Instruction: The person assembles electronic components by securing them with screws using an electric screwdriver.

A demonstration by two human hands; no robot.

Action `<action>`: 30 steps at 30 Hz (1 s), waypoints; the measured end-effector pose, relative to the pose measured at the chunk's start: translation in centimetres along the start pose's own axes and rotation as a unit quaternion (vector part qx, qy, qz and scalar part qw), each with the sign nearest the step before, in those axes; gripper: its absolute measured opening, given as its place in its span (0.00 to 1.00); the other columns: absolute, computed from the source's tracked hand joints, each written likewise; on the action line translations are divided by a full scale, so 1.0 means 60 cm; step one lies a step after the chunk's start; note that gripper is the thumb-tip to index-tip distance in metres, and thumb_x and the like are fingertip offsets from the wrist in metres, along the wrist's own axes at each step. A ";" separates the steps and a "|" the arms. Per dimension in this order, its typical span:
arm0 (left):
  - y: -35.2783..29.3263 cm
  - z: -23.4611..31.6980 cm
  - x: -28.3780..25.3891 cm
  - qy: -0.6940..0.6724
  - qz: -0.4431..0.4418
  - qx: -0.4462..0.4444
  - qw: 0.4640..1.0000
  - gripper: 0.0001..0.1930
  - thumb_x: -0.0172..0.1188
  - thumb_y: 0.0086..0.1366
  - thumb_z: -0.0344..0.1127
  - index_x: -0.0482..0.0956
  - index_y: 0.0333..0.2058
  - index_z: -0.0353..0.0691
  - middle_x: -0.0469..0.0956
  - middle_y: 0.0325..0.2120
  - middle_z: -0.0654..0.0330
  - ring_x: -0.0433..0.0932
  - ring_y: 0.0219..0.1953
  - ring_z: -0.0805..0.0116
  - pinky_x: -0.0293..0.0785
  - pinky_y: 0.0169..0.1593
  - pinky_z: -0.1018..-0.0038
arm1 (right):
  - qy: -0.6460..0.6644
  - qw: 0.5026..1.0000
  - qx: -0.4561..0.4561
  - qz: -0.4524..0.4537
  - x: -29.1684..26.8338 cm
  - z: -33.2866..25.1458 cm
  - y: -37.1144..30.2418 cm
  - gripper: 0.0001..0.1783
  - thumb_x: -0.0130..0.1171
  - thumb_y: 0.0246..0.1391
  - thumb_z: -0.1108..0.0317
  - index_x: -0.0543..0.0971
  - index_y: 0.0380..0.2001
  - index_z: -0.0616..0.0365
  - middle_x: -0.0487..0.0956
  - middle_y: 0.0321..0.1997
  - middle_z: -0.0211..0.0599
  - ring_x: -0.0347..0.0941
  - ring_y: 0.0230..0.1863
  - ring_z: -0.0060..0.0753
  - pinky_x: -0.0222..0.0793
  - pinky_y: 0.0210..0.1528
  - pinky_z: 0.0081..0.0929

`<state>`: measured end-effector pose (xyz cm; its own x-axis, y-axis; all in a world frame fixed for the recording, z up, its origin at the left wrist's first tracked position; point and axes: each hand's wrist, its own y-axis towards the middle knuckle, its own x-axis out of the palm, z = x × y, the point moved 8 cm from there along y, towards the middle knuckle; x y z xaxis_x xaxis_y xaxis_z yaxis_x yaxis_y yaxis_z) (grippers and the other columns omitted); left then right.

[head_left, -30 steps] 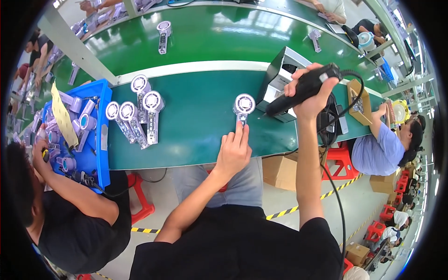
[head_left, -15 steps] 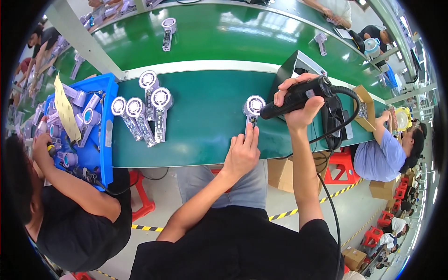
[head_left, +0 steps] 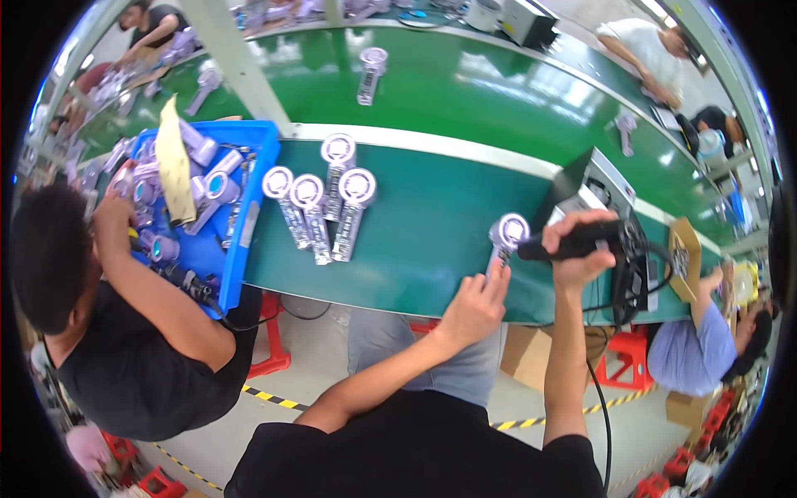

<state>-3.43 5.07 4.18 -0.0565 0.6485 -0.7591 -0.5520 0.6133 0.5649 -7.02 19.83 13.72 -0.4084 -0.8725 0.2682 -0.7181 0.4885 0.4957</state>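
A lavender handheld fan with a round head and part of its inner circuitry bare lies on the green worktable. My left hand is closed on its handle end, fingertips pressed against it; the thumb is hidden. In my right hand is a black corded electric screwdriver, held nearly level with the fingers wrapped round it. Its tip is beside the fan, just below the round head; whether it touches cannot be made out. Several similar fans with bare circuit boards lie grouped to the left.
At left, a co-worker's hand reaches into a blue bin of fan parts. A green conveyor carrying fans runs beyond the table. A metal-cased box and a cardboard box stand at right. The screwdriver's cable trails below.
My view has turned leftward, so everything appears farther right. Both hands keep their hold on the fan and the screwdriver, whose tip remains close to the fan.
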 end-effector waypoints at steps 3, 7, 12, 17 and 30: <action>-0.009 0.000 -0.004 0.011 0.012 0.000 1.000 0.30 0.56 0.53 0.32 0.72 0.54 0.18 0.73 0.54 0.35 0.71 0.32 0.62 0.70 0.38 0.69 | -0.012 0.999 -0.022 -0.026 0.016 -0.011 -0.006 0.46 0.57 0.43 0.21 0.64 0.43 0.54 0.72 0.26 0.37 0.69 0.17 0.31 0.69 0.21 0.29; -0.010 0.006 -0.009 0.019 0.006 0.003 1.000 0.30 0.55 0.53 0.31 0.72 0.54 0.18 0.73 0.53 0.36 0.70 0.31 0.62 0.69 0.37 0.70 | 0.002 0.999 -0.022 -0.032 0.013 -0.009 -0.004 0.46 0.57 0.43 0.21 0.64 0.43 0.54 0.71 0.26 0.37 0.69 0.17 0.31 0.69 0.22 0.29; -0.010 0.006 -0.008 -0.006 0.000 -0.003 1.000 0.30 0.56 0.52 0.30 0.71 0.54 0.18 0.72 0.54 0.34 0.71 0.33 0.60 0.69 0.39 0.69 | 0.002 0.999 -0.013 -0.039 0.016 -0.004 -0.001 0.46 0.58 0.43 0.22 0.64 0.42 0.55 0.71 0.24 0.37 0.69 0.16 0.30 0.68 0.20 0.28; 0.007 -0.007 -0.020 -0.126 -0.037 -0.020 0.991 0.33 0.60 0.49 0.29 0.69 0.56 0.20 0.70 0.54 0.31 0.74 0.39 0.48 0.71 0.43 0.60 | 0.055 0.996 0.027 -0.071 0.017 0.026 0.017 0.46 0.59 0.41 0.21 0.69 0.49 0.50 0.69 0.23 0.36 0.67 0.16 0.30 0.67 0.20 0.28; 0.001 -0.024 -0.012 -0.208 -0.060 -0.013 0.976 0.34 0.59 0.48 0.23 0.68 0.58 0.23 0.69 0.54 0.30 0.74 0.42 0.45 0.71 0.49 0.59 | 0.081 0.991 -0.034 -0.098 0.032 0.005 0.013 0.47 0.62 0.44 0.26 0.69 0.39 0.66 0.76 0.21 0.45 0.71 0.14 0.29 0.68 0.17 0.22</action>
<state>-4.64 3.98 4.28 0.3499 0.7036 -0.6185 -0.5554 0.6875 0.4679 -8.57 18.53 14.36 -0.1651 -0.9433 0.2881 -0.7321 0.3130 0.6050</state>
